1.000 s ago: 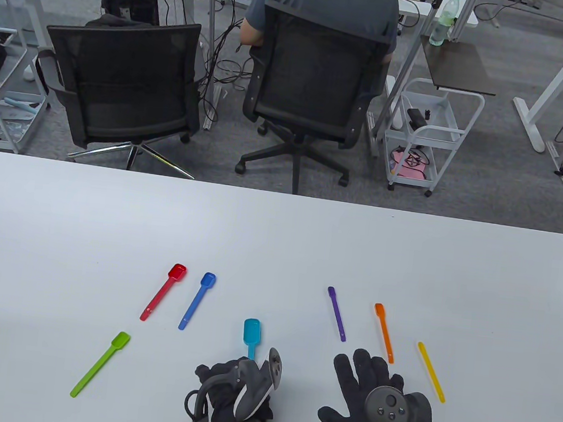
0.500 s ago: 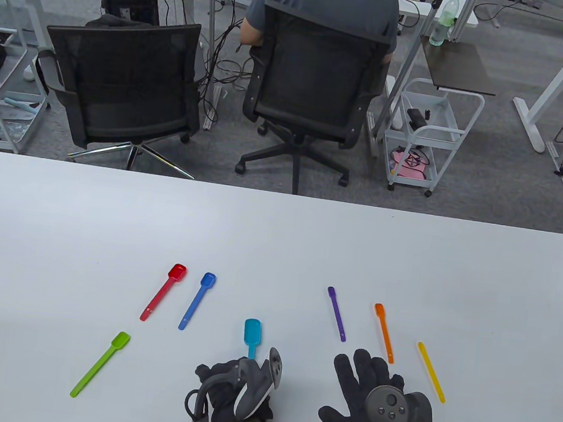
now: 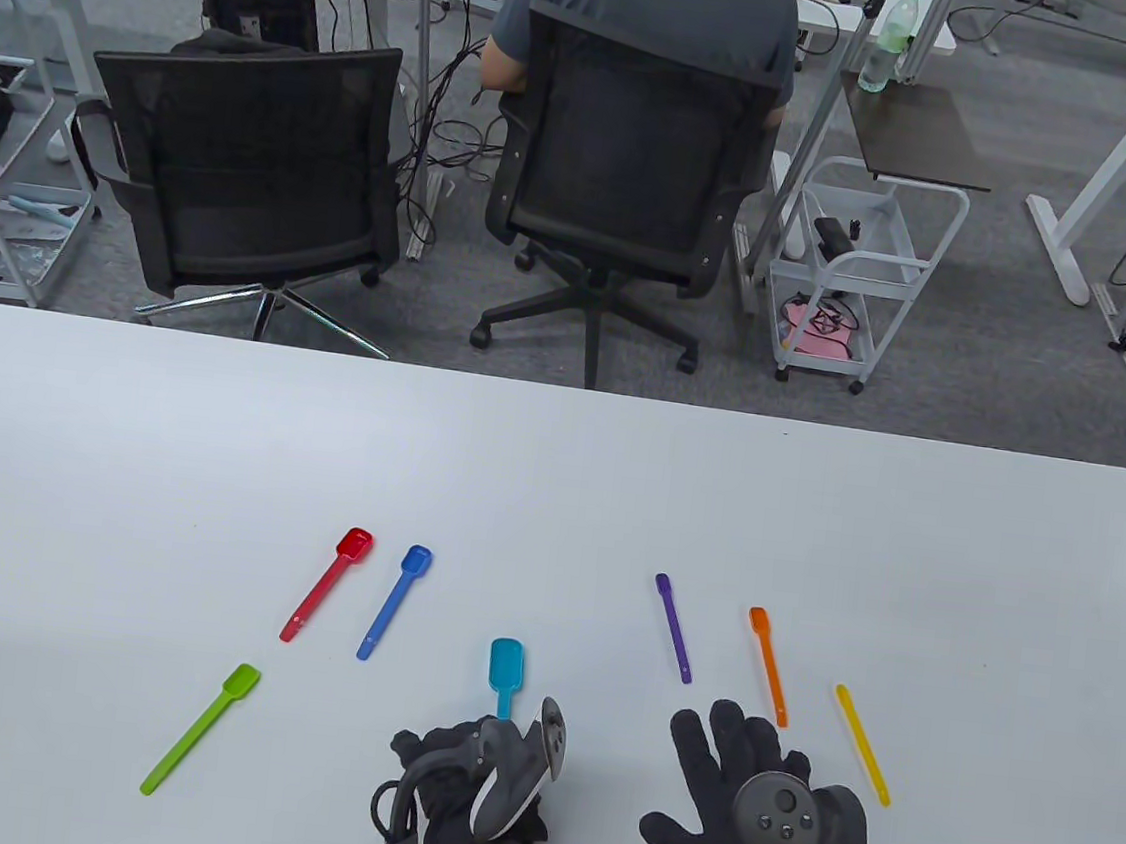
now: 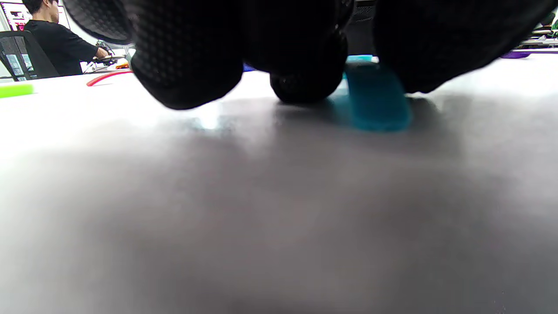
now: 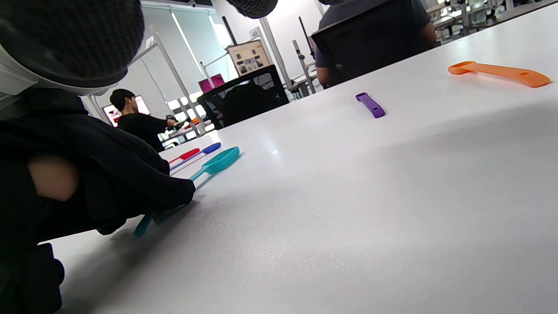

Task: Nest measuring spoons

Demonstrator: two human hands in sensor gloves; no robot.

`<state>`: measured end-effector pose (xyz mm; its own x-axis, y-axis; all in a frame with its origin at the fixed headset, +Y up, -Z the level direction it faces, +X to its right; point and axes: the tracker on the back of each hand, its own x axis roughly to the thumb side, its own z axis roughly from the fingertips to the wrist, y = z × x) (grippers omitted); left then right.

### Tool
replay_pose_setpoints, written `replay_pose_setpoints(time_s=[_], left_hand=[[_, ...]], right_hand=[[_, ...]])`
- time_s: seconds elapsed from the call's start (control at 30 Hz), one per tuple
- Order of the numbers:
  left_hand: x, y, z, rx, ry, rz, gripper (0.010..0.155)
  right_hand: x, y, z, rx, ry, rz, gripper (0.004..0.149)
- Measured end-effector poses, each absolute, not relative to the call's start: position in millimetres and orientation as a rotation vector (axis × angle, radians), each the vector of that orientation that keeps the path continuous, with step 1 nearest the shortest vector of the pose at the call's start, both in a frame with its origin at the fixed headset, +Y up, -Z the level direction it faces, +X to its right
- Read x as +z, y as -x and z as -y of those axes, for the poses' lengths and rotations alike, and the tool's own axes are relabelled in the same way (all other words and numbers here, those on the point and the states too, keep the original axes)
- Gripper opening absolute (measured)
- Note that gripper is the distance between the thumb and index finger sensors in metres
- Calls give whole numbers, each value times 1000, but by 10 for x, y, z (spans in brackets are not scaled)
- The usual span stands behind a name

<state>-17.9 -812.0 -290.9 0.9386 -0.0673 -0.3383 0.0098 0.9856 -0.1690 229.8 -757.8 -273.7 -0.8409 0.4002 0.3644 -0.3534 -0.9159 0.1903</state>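
The left hand [image 3: 475, 785] has its fingers curled down on the teal spoon's [image 3: 504, 665] handle — whether it truly grips, the views do not show. The right hand [image 3: 762, 825] lies flat, fingers spread, holding nothing. Nesting seems barely begun: seven spoons lie apart. Next likely calls for lifting teal toward another spoon.

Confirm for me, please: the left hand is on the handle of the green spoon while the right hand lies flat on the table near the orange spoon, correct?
Not quite. The left hand is on the handle of the teal spoon, as the table view shows; the green spoon lies untouched farther left. The right hand does lie flat on the table near the orange spoon.
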Motion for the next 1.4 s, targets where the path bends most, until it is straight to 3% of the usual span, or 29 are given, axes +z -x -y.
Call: replay_pose_setpoints(time_s=[0.27, 0.43, 0.67, 0.8, 1.13, 1.4], left_hand=[[-2868, 190, 8073, -31, 109, -331, 67], [-2846, 291, 7747, 12, 38, -260, 70], [-2934, 794, 7255, -18, -2, -205, 77], [-3060, 1115, 7132, -112, -12, -233, 79], [-3531, 1740, 7209, -205, 121, -288, 85], [-3889, 2048, 7548, -205, 224, -314, 86]], right_hand=[[-2735, -2314, 7570, 2671, -564, -160, 96], [-2750, -2328, 7564, 2661, -562, -158, 96], [-2755, -2342, 7573, 2658, -554, -174, 96], [-2754, -2346, 7574, 2662, -553, -172, 96], [-2796, -2346, 7585, 2668, -524, -190, 96], [-2805, -2332, 7574, 2692, -525, -182, 96]])
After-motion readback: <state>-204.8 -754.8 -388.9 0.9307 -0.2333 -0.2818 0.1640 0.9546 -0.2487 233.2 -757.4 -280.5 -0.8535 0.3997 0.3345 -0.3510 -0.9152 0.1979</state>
